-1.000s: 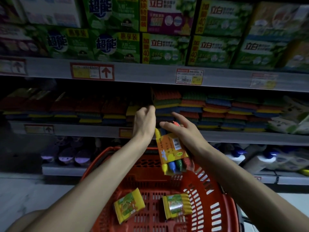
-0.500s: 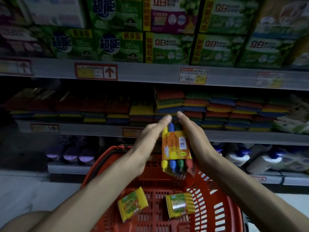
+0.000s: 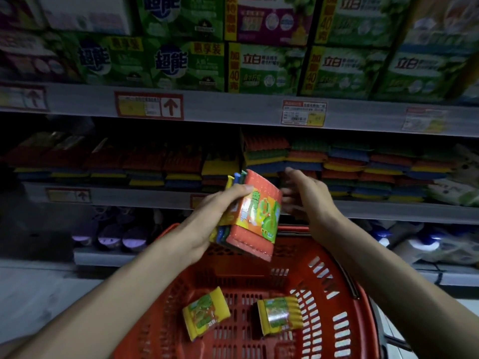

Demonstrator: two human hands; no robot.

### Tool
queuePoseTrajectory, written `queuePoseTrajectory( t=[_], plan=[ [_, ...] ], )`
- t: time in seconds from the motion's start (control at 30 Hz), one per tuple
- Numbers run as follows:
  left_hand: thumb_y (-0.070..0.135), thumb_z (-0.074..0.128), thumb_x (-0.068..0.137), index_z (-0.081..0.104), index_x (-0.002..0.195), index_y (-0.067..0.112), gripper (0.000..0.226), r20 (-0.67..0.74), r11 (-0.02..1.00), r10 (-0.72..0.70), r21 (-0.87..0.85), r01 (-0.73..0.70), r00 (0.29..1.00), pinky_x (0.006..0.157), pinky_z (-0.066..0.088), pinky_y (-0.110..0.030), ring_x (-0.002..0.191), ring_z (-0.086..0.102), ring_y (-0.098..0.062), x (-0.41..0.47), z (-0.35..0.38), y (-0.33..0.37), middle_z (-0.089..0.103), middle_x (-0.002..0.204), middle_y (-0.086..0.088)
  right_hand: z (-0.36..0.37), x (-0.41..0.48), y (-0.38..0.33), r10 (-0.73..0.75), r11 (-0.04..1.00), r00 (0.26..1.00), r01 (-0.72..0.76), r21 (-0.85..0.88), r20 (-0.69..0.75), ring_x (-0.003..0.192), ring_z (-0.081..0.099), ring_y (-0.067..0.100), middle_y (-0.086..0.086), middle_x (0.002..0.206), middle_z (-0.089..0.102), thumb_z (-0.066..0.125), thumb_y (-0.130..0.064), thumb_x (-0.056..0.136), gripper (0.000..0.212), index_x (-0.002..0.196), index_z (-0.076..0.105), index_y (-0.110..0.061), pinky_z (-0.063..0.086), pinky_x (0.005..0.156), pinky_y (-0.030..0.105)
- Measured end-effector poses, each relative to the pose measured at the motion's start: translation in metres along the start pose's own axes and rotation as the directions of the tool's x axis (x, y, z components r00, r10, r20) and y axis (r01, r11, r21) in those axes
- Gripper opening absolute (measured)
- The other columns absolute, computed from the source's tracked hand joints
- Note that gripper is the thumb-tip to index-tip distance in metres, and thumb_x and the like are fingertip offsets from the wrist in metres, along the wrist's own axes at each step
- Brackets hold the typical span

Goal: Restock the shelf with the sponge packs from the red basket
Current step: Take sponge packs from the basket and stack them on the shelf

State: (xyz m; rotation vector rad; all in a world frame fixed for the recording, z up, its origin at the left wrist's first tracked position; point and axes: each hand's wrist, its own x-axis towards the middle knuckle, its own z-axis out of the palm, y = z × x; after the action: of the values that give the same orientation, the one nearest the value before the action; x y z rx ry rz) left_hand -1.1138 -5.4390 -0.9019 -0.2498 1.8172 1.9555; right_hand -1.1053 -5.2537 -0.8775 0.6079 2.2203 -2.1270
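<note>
Nearest, the red basket point(image 3: 344, 317) holds two yellow sponge packs point(image 3: 206, 312) lying flat and apart on its slatted floor, one at left, one at right point(image 3: 280, 315). Above its far rim, the left hand point(image 3: 207, 224) has its grip closed around a multicolour sponge pack point(image 3: 255, 216), tilted, red sponge face up. The right hand point(image 3: 308, 195) hovers just beside it, fingers spread, holding nothing (blurred, so contact is unclear). One-handed, the slick wrapper could slip and the pack fall back into the basket. Beyond, the sponge shelf point(image 3: 259, 203) carries tall stacks; pushing the pack in carelessly could topple the leaning stack point(image 3: 267, 154) at centre.
</note>
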Motion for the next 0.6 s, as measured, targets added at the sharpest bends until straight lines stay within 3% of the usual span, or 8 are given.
queuePoseTrajectory(
  t=[0.07,0.13,0.2,0.27,0.33,0.43,0.53,0.6],
  plan=[
    [0.049,0.094,0.033,0.081,0.075,0.011,0.058,-0.008,1.000,-0.015,-0.028,0.015,1.000,0.051,0.055,-0.022,0.057,0.073,-0.016,0.015,0.004,-0.003,0.077,0.074,-0.010,0.003,-0.004,0.000,0.027,0.996,0.996,-0.020,-0.085,0.087,0.093,0.067,0.019,0.004,0.100,0.071,0.055,-0.063,0.094,0.049,0.100,0.069,-0.016,0.051,0.080,0.036],
    [0.039,0.081,0.074,0.076,0.094,0.004,0.040,-0.006,1.000,-0.013,0.017,0.013,1.000,0.043,0.049,-0.015,0.048,0.068,-0.009,0.017,0.009,-0.005,0.074,0.062,-0.002,0.008,-0.011,0.000,0.087,0.990,0.978,-0.065,-0.125,0.187,0.101,0.071,0.022,0.003,0.107,0.075,0.053,-0.073,0.087,0.055,0.103,0.072,-0.024,0.051,0.090,0.042],
    [0.014,0.058,0.099,0.066,0.113,-0.005,0.025,0.012,0.997,0.046,0.058,-0.047,0.999,0.038,0.042,-0.012,0.048,0.061,-0.010,0.023,0.009,-0.012,0.076,0.082,-0.004,0.012,-0.015,0.002,0.131,0.990,0.968,-0.116,-0.085,0.213,0.089,0.072,0.026,0.007,0.097,0.076,0.060,-0.063,0.086,0.045,0.096,0.076,-0.022,0.051,0.085,0.041],
    [0.008,0.049,0.104,0.054,0.134,-0.008,0.035,0.014,0.996,0.093,0.010,-0.093,0.996,0.051,0.048,-0.016,0.073,0.058,-0.017,0.016,0.014,-0.022,0.065,0.128,-0.019,0.010,-0.016,0.002,0.162,0.986,0.967,-0.164,-0.003,0.196,0.073,0.064,0.028,0.011,0.082,0.068,0.056,-0.044,0.089,0.032,0.080,0.074,-0.019,0.050,0.073,0.037],
    [0.018,0.045,0.107,0.052,0.140,-0.003,0.039,0.005,0.994,0.085,0.062,-0.085,0.996,0.079,0.047,-0.022,0.112,0.062,-0.026,-0.002,0.026,-0.020,0.056,0.143,-0.019,0.004,-0.015,0.001,0.173,0.979,0.969,-0.188,0.075,0.175,0.068,0.063,0.027,0.012,0.077,0.064,0.053,-0.037,0.094,0.032,0.082,0.070,-0.014,0.053,0.066,0.034],
    [0.049,0.044,0.103,0.074,0.110,0.032,0.034,0.085,0.995,0.067,0.066,-0.073,0.994,0.089,0.055,-0.033,0.106,0.070,-0.012,-0.024,0.043,-0.009,0.077,0.109,0.009,-0.002,-0.004,-0.001,0.132,0.989,0.990,-0.135,0.053,0.052,0.064,0.064,0.022,0.008,0.074,0.064,0.062,-0.038,0.095,0.025,0.094,0.072,-0.016,0.053,0.066,0.032],
    [0.037,0.058,0.101,0.074,0.101,0.027,0.019,-0.180,0.980,0.187,0.107,-0.170,0.966,0.089,0.058,-0.038,0.097,0.071,-0.014,-0.003,0.031,-0.014,0.075,0.104,0.001,-0.007,0.013,0.000,-0.009,0.993,0.997,-0.001,-0.115,-0.082,0.068,0.067,0.018,0.005,0.082,0.071,0.064,-0.032,0.096,0.024,0.110,0.070,-0.014,0.055,0.064,0.031],
    [0.025,0.065,0.098,0.074,0.099,0.020,0.010,-0.306,0.978,0.202,0.109,-0.177,0.930,0.076,0.061,-0.033,0.087,0.073,-0.015,0.012,0.028,-0.010,0.076,0.097,-0.003,-0.010,0.019,0.002,-0.054,0.975,0.991,0.025,-0.220,-0.124,0.082,0.072,0.025,0.008,0.092,0.074,0.065,-0.035,0.095,0.027,0.112,0.068,-0.015,0.060,0.077,0.042]
  ],
)
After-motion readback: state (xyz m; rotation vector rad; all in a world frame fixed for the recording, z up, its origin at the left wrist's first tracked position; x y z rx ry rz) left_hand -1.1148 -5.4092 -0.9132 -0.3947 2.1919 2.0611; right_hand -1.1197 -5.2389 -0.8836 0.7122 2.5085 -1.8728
